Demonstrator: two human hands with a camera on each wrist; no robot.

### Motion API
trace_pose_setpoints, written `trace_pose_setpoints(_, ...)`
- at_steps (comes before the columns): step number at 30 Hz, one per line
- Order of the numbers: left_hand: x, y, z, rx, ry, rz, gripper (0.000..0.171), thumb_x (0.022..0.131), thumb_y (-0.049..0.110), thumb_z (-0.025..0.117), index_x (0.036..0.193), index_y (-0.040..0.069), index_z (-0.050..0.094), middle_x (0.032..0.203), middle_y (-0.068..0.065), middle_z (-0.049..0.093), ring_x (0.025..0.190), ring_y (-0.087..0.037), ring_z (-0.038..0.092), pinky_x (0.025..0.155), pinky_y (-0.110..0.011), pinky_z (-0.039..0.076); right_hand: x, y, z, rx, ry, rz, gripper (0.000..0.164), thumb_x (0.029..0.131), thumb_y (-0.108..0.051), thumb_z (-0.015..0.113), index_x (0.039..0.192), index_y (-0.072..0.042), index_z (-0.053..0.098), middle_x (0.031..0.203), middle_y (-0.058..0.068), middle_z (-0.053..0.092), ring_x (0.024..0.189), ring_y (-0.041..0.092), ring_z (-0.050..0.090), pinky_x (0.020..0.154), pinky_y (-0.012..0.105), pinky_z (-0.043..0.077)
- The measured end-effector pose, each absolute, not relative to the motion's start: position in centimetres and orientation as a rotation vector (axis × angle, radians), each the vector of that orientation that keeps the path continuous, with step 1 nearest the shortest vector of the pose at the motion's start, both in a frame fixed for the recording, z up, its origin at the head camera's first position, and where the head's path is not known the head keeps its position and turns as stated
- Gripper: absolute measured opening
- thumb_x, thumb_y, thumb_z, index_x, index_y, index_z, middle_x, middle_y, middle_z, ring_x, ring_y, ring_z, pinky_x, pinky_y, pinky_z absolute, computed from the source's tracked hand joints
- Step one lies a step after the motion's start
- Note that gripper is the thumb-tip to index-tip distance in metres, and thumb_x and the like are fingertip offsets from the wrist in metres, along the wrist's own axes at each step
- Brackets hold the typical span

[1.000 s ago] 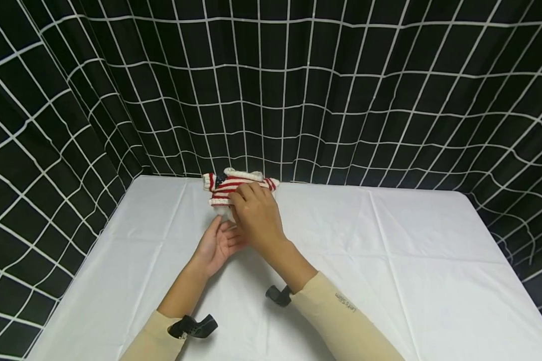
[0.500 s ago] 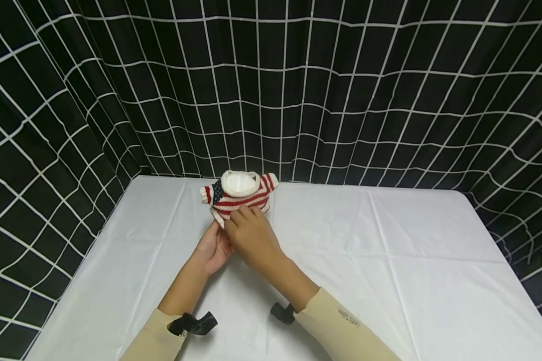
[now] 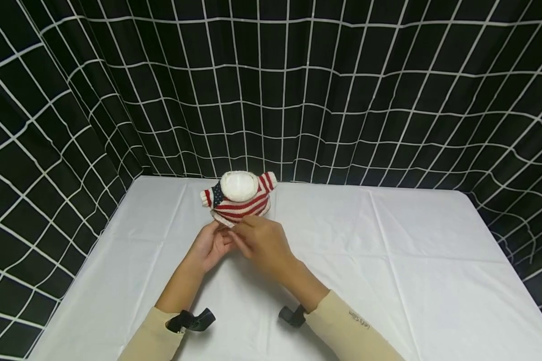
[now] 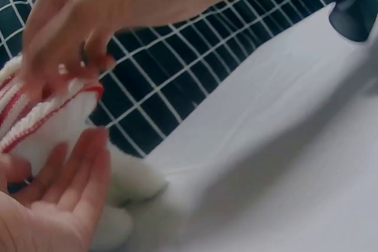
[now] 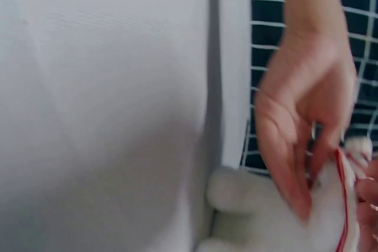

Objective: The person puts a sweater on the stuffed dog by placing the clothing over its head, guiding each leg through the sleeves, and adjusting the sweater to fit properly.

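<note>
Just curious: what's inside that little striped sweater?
A white plush toy fills the striped sweater: its white top shows at the neck, its feet in the wrist views. The body under the knit is covered.

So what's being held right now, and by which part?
The white plush toy in a red-and-white striped knitted sweater: right hand pinches the sweater's bottom hem, left hand supports the toy's underside.

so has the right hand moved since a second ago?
Yes. In the head view the right hand has drawn back toward the person, away from the curtain; it now pinches the hem of the striped sweater, not its chest.
</note>
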State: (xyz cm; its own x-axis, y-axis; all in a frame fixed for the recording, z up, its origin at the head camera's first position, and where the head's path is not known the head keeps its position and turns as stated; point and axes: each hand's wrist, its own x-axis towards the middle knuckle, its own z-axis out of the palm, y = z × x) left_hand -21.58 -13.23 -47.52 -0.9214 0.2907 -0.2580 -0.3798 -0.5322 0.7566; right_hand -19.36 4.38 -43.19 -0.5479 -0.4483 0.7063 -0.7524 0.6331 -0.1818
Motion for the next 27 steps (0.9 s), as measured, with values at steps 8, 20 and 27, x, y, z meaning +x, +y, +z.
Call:
trace_pose_setpoints(8, -22.0, -15.5, -46.3, -0.210, 1.363, 2.548, 0.046, 0.109, 0.049, 0.034, 0.130, 0.009, 0.044, 0.106, -0.005, 0.070, 0.095, -0.018, 0.072, 0.092, -0.038, 0.056, -22.3, 7.2, -42.4, 0.148, -2.329, 1.382, 0.022, 0.095, -0.018, 0.066, 0.110, -0.003, 0.071, 0.083, 0.006, 0.074, 0.058, 0.017, 0.064, 0.051, 0.027, 0.043)
trace_pose_setpoints(20, -21.9, -15.0, -45.9, -0.270, 1.293, 2.631, 0.030, 0.110, 0.028, 0.033, 0.127, 0.008, 0.048, 0.102, -0.004, 0.073, 0.093, -0.016, 0.073, 0.088, -0.034, 0.057, -23.7, 6.8, -43.1, 0.169, -2.386, 1.753, 0.042, 0.090, 0.000, 0.059, 0.131, 0.010, 0.057, 0.077, 0.015, 0.073, 0.066, 0.034, 0.072, 0.055, 0.028, 0.057)
trace_pose_setpoints(27, -21.6, -14.7, -45.7, -0.153, 1.306, 2.664, 0.023, 0.104, 0.013, 0.048, 0.123, 0.003, 0.054, 0.105, -0.006, 0.070, 0.092, -0.015, 0.073, 0.086, -0.031, 0.058, -23.7, 6.6, -43.3, 0.207, -2.399, 1.669, 0.038, 0.088, 0.004, 0.058, 0.126, 0.010, 0.061, 0.080, 0.016, 0.074, 0.063, 0.032, 0.071, 0.052, 0.023, 0.054)
